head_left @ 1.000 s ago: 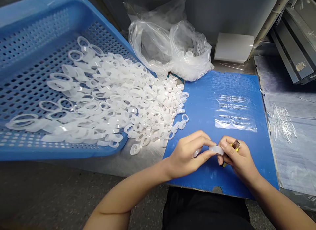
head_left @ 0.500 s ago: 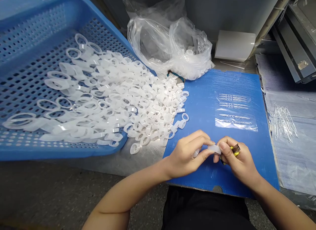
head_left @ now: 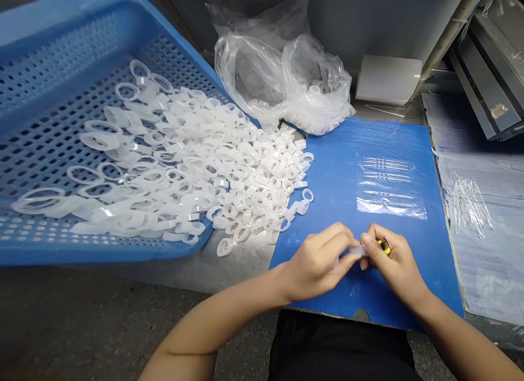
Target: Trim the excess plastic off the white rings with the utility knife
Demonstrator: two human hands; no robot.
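My left hand (head_left: 321, 261) and my right hand (head_left: 391, 263) meet over the blue corrugated board (head_left: 339, 168), both pinched on one small translucent white ring (head_left: 355, 251). Tucked in my right hand is also a small tool with a yellow part (head_left: 385, 244), mostly hidden by the fingers. A big heap of the same white rings (head_left: 229, 162) spills from the blue perforated tray (head_left: 49, 86) onto the table and the board's left edge, just left of my left hand.
A clear plastic bag (head_left: 295, 81) holding more rings lies behind the board. A clear packet with thin strips (head_left: 387, 187) rests on the board. To the right lie clear film sheets (head_left: 470, 206) and grey metal rails (head_left: 487, 70). A white block (head_left: 387, 78) stands at the back.
My hands have drawn closer together and sunk slightly toward the board; the ring is now more covered by the fingers, and the tool's dark tip no longer shows.
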